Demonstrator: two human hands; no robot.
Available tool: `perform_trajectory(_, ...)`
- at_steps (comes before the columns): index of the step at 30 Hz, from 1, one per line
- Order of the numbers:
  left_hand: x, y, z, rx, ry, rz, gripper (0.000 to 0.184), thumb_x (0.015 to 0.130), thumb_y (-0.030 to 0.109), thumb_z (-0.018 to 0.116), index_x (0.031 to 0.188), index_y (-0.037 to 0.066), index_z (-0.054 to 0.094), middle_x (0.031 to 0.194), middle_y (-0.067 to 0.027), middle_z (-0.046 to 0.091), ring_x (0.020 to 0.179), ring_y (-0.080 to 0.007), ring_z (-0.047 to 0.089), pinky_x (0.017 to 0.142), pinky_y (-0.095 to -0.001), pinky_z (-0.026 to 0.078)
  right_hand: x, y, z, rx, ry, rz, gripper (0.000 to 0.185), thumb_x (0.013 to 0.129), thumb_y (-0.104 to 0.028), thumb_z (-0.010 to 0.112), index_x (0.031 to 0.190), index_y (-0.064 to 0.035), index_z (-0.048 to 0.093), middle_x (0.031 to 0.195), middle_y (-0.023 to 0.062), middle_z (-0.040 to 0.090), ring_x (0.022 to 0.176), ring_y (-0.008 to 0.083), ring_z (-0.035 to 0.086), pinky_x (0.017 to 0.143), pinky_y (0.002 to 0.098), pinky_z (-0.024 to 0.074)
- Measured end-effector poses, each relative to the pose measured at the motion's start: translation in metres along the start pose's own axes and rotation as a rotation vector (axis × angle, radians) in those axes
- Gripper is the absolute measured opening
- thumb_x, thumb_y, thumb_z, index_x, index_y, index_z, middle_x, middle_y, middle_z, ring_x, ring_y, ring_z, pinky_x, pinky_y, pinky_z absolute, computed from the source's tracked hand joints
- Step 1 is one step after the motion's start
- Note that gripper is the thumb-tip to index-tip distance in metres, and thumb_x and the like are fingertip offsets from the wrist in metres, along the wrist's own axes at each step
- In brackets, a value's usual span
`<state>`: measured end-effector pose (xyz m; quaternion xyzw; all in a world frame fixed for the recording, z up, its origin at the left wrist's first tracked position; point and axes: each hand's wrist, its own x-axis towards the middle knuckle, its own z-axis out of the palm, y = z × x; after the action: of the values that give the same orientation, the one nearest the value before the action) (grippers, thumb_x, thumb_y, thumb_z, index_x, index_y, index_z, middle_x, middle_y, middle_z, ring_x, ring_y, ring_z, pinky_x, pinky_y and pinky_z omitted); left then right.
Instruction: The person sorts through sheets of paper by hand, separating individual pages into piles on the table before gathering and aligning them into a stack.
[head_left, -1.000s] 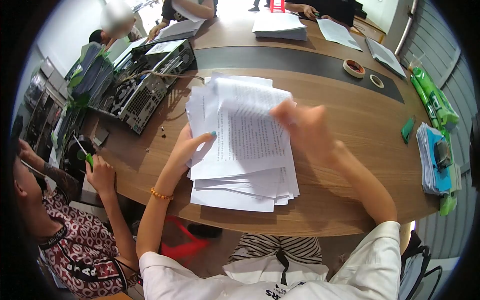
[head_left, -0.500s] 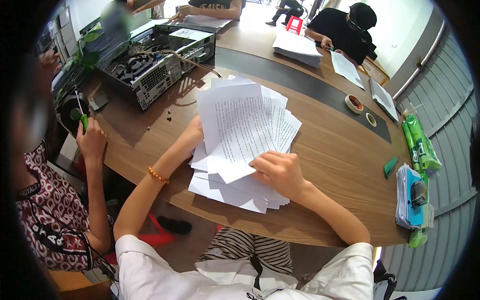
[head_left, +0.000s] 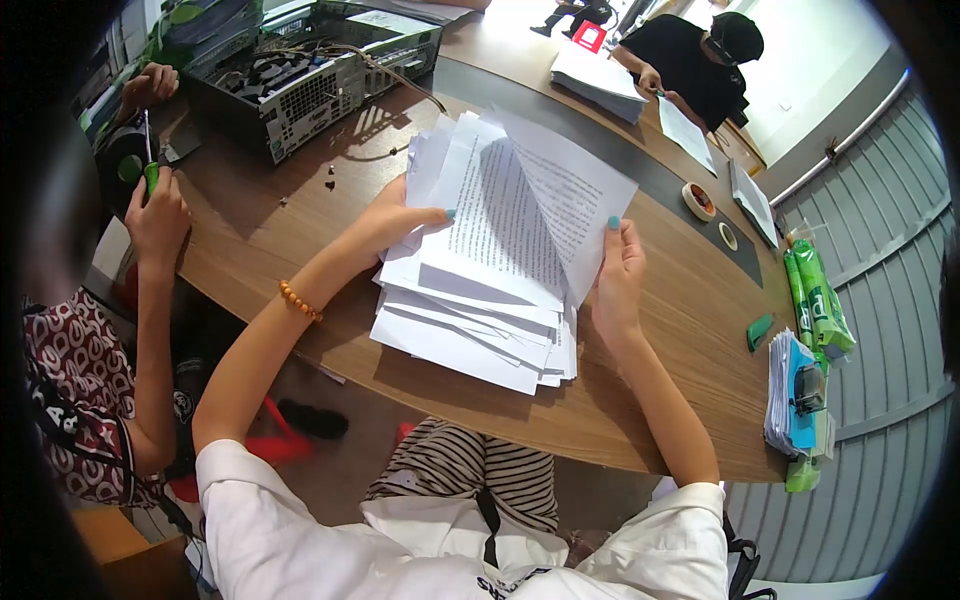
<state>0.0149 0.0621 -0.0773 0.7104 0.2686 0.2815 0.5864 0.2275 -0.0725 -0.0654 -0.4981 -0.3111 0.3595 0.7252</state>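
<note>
A loose stack of printed paper sheets [head_left: 465,345] lies on the wooden table [head_left: 650,400] in front of me. My left hand [head_left: 395,218] grips the stack's left edge, its thumb on top of the printed page. Between the thumb and fingers of my right hand [head_left: 620,265] is the right edge of a lifted sheet [head_left: 575,190], which curves up off the pages beneath. The sheets under it are fanned unevenly toward the table's near edge.
An opened computer case [head_left: 330,95] stands at the back left. Beside me a person's hand [head_left: 158,220] holds a green screwdriver. Tape rolls [head_left: 698,202], green packages [head_left: 822,300] and a paper pile [head_left: 785,390] are on the right. Another person [head_left: 690,65] sits across.
My left thumb now shows on top of the page. My right hand has moved up and right, with a sheet's edge raised. The view has shifted, so the stack appears slightly higher.
</note>
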Motion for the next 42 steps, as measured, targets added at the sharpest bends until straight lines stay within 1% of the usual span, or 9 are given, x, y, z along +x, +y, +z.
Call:
perform_trajectory(2,-0.002,0.007,0.000,-0.002,0.002,0.011,0.050,0.078,0.033,0.047,0.112,-0.004,0.039,0.102,-0.0115,0.050,0.088,-0.0146,0.051,0.076,-0.0249,0.041,-0.005,-0.012,0.002,-0.863,-0.149,-0.421,0.011,0.086,-0.017,0.040,0.086,-0.0068,0.045,0.069,0.0064,0.054,0.054,0.0118,0.053,0.041,0.0219,0.0423)
perform_trajectory(6,0.006,0.007,-0.004,-0.472,-0.046,-0.091,0.047,0.079,0.029,0.047,0.112,-0.003,0.038,0.104,-0.0116,0.050,0.087,-0.0143,0.052,0.073,-0.0265,0.043,-0.020,0.004,0.038,-1.276,-0.595,-1.072,0.008,0.083,-0.012,0.042,0.086,-0.0050,0.046,0.078,0.0138,0.056,0.072,0.0228,0.059,0.058,0.0278,0.0500)
perform_trajectory(12,0.014,0.013,-0.003,-0.154,-0.059,-0.109,0.035,0.070,0.006,0.056,0.102,-0.006,0.047,0.091,-0.0128,0.055,0.081,-0.0171,0.055,0.070,-0.0270,0.047,-0.028,-0.001,0.038,-1.070,-0.909,-0.769,0.017,0.080,-0.012,0.045,0.094,-0.0031,0.045,0.109,0.0205,0.047,0.099,0.0309,0.048,0.086,0.0357,0.0382)
perform_trajectory(16,0.006,0.019,0.004,-0.260,0.111,-0.013,0.033,0.067,0.002,0.059,0.098,-0.007,0.049,0.092,-0.0141,0.054,0.082,-0.0159,0.053,0.069,-0.0235,0.045,-0.008,-0.011,0.004,-0.660,-0.255,-0.735,0.039,0.073,-0.020,0.058,0.104,-0.0030,0.041,0.108,0.0232,0.046,0.103,0.0322,0.044,0.087,0.0370,0.0355)
perform_trajectory(18,-0.001,0.033,0.007,-0.244,0.106,-0.004,0.035,0.067,0.003,0.061,0.099,-0.005,0.048,0.094,-0.0149,0.054,0.082,-0.0162,0.054,0.067,-0.0256,0.047,0.004,-0.018,-0.018,-0.616,0.185,-0.278,0.050,0.069,-0.021,0.063,0.108,-0.0001,0.039,0.104,0.0242,0.047,0.101,0.0328,0.046,0.086,0.0389,0.0363)
perform_trajectory(21,0.004,0.057,0.025,-0.396,0.113,0.178,0.029,0.069,0.003,0.060,0.095,-0.004,0.049,0.088,-0.0140,0.056,0.080,-0.0164,0.056,0.060,-0.0268,0.050,0.014,-0.042,-0.028,-0.014,-0.373,0.203,0.060,0.063,-0.021,0.069,0.109,0.0031,0.040,0.101,0.0227,0.049,0.095,0.0316,0.049,0.081,0.0374,0.0413)
perform_trajectory(30,0.035,0.118,0.037,-0.074,0.031,0.458,0.018,0.071,0.008,0.061,0.086,0.000,0.057,0.081,-0.0071,0.059,0.068,-0.0119,0.055,0.056,-0.0219,0.045,0.036,-0.114,0.001,-0.428,-0.367,-0.502,0.044,0.065,-0.014,0.066,0.103,0.0012,0.048,0.094,0.0148,0.055,0.081,0.0217,0.056,0.068,0.0299,0.0476)
perform_trajectory(37,0.057,0.092,0.046,0.250,0.220,0.579,0.029,0.079,0.023,0.053,0.083,-0.005,0.057,0.068,-0.0062,0.058,0.060,-0.0075,0.052,0.050,-0.0215,0.042,0.049,-0.082,-0.009,-0.287,-0.215,-0.452,0.038,0.068,-0.016,0.064,0.097,0.0030,0.050,0.090,0.0114,0.056,0.079,0.0150,0.054,0.065,0.0276,0.0469)
perform_trajectory(42,0.097,0.045,0.070,0.609,0.479,0.701,0.043,0.072,0.009,0.050,0.113,0.001,0.038,0.070,-0.0270,0.053,0.063,-0.0387,0.054,0.056,-0.0424,0.042,0.049,-0.051,0.003,-0.979,0.064,-0.815,0.057,0.066,-0.014,0.063,0.112,0.0062,0.035,0.086,0.0233,0.055,0.075,0.0332,0.056,0.064,0.0328,0.0455)
